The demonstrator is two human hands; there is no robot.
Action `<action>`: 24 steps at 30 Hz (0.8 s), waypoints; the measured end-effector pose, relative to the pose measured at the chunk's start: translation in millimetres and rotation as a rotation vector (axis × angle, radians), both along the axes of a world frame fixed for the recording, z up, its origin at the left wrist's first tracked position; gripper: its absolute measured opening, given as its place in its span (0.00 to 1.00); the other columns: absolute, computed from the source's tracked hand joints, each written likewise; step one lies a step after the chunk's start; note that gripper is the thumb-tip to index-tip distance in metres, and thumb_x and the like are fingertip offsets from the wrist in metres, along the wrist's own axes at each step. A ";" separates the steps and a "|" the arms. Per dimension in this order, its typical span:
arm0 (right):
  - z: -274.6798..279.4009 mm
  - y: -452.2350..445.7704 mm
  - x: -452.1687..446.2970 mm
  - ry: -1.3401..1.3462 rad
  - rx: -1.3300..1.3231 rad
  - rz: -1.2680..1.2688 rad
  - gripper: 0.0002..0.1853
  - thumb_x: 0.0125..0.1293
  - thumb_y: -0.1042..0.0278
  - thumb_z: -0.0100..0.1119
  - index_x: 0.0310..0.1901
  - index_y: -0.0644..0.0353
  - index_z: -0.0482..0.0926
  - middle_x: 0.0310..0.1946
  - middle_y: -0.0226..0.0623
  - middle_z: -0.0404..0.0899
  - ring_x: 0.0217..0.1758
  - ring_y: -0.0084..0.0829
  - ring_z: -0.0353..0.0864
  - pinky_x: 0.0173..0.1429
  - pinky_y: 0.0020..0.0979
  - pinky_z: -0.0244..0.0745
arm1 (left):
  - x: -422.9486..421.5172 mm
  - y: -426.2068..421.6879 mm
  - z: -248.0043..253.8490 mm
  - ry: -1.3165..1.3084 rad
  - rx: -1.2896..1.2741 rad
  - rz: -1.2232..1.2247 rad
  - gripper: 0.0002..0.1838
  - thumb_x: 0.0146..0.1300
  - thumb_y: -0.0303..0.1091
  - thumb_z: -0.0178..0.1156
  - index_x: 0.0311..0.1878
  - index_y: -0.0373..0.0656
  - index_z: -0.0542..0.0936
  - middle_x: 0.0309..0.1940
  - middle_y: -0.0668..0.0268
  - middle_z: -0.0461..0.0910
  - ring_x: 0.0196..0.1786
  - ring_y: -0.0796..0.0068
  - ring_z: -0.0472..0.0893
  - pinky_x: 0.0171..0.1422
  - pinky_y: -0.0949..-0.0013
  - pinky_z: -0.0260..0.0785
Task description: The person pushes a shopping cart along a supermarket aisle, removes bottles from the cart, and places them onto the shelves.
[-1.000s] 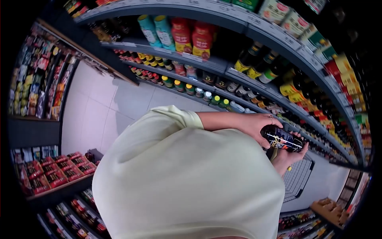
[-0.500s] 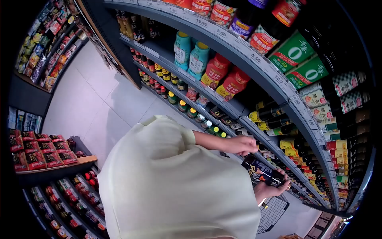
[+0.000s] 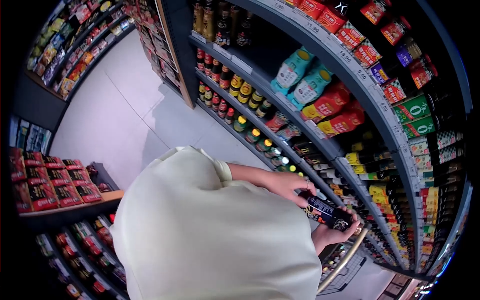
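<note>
Between both hands we find the dark bottle [image 3: 328, 212], tilted: the left hand [image 3: 292, 186] has thumb and fingers curled on its upper-left end, and the right hand [image 3: 336, 232] grips the lower-right end. Just past the right hand we note a pale bar [image 3: 345, 261] and wire cart [image 3: 353, 274]; outward, grey shelving [image 3: 368, 75] with bottles and pouches, and tiled floor [image 3: 110, 110].

Bottle [image 3: 327, 211] blk w/ wht lettering, shirt [image 3: 215, 230] plain pale yel.-grn, shelves [image 3: 260, 74] dk blue-gry, floor [image 3: 110, 100] lt gry w/ dk tile lines, packs [image 3: 310, 89] turq. w/ wht panels, pouches [image 3: 342, 121] red + yel., "0" labels [image 3: 414, 109] grn + wht
</note>
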State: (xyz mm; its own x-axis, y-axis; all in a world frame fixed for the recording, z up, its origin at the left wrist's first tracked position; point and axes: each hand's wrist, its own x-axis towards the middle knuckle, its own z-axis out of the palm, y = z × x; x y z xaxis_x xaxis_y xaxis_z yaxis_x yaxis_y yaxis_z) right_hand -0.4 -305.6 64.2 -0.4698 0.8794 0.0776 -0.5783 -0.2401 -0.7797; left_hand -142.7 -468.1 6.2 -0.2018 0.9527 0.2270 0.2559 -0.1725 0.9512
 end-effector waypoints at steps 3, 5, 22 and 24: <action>-5.0 -45.9 0.4 0.017 -0.069 -0.042 0.14 0.71 0.55 0.48 0.40 0.58 0.74 0.36 0.35 0.76 0.41 0.33 0.76 0.52 0.36 0.74 | 2.5 -45.3 14.1 -0.032 -0.112 -0.029 0.29 0.62 0.48 0.62 0.62 0.44 0.69 0.52 0.56 0.76 0.57 0.59 0.75 0.61 0.59 0.66; -3.0 -69.7 1.3 0.006 -0.068 -0.050 0.14 0.71 0.55 0.48 0.40 0.58 0.74 0.36 0.35 0.76 0.41 0.33 0.76 0.52 0.36 0.74 | 0.5 -68.4 21.2 -0.070 -0.182 0.053 0.35 0.60 0.49 0.64 0.66 0.44 0.66 0.56 0.54 0.74 0.59 0.56 0.74 0.63 0.58 0.65; 16.9 -190.0 -177.8 -0.145 0.333 0.192 0.13 0.71 0.63 0.51 0.45 0.66 0.75 0.42 0.41 0.78 0.43 0.32 0.78 0.54 0.34 0.74 | -127.0 -182.6 18.7 0.387 -0.093 0.365 0.44 0.45 0.47 0.73 0.64 0.41 0.66 0.51 0.50 0.75 0.56 0.49 0.75 0.62 0.55 0.66; 19.7 -201.4 -223.7 -0.355 0.462 0.312 0.14 0.71 0.63 0.54 0.50 0.64 0.76 0.45 0.36 0.78 0.46 0.25 0.76 0.55 0.29 0.70 | -168.9 -212.6 20.6 0.367 -0.068 0.466 0.43 0.45 0.46 0.74 0.63 0.40 0.67 0.51 0.50 0.75 0.56 0.49 0.75 0.61 0.56 0.67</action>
